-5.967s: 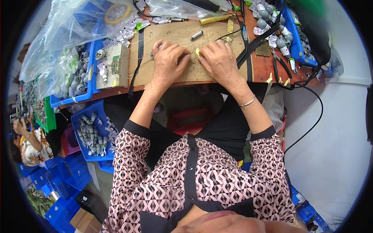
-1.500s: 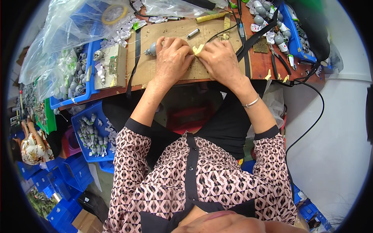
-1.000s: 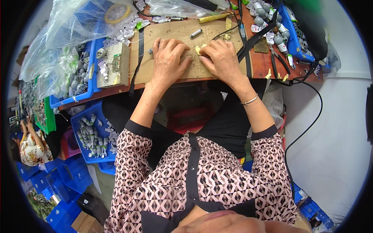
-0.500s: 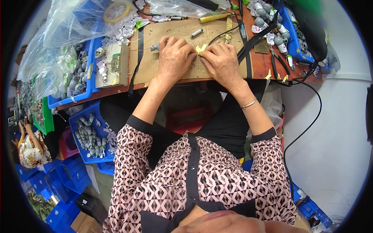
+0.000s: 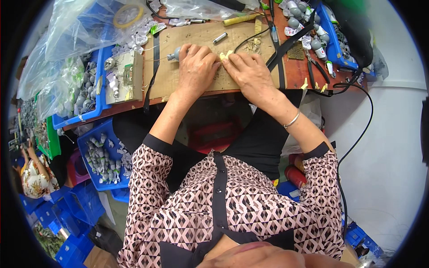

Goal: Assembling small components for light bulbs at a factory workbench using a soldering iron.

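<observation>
No lettering, numbers or signs can be read on anything

A white wall (image 5: 384, 147) stands right of a reddish-brown table (image 5: 295, 77) over greyish floor (image 5: 119, 209).

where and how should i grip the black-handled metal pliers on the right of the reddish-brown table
Probably around both handles of the pliers, with the bare right hand coming from the person's near side: the handles splay apart toward the table's front edge, while their joined end points away.
</observation>
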Demonstrator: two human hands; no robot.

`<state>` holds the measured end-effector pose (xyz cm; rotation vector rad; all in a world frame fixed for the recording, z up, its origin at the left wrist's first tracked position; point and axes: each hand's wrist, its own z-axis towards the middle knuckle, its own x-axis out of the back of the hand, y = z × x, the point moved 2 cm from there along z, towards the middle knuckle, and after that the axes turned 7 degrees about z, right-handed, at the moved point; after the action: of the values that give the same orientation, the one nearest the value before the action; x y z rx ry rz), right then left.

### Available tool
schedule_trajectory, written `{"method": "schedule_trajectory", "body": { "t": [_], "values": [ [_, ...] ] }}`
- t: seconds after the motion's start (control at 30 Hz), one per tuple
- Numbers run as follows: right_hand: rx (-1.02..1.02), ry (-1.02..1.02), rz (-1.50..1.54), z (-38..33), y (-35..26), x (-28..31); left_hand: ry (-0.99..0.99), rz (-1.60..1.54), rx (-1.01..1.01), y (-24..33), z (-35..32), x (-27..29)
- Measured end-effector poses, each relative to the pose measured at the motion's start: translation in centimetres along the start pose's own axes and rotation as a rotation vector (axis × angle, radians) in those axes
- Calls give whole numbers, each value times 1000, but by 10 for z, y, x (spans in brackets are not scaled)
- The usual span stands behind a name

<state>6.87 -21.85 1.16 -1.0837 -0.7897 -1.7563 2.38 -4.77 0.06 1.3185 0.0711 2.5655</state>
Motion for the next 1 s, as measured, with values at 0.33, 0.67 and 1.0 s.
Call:
{"method": "schedule_trajectory", "body": {
  "t": [0.33, 0.67, 1.0],
  "values": [
    [-128, 71, 377, 26, 24, -20, -42, 46, 31, 0, 0, 4],
    [-158, 147, 470, 14, 25, -21, 0, -57, 87, -16, -11, 9],
    [-229, 342, 527, 31, 5, -7, 12, -112, 101, -16, -11, 9]
  ]
}}
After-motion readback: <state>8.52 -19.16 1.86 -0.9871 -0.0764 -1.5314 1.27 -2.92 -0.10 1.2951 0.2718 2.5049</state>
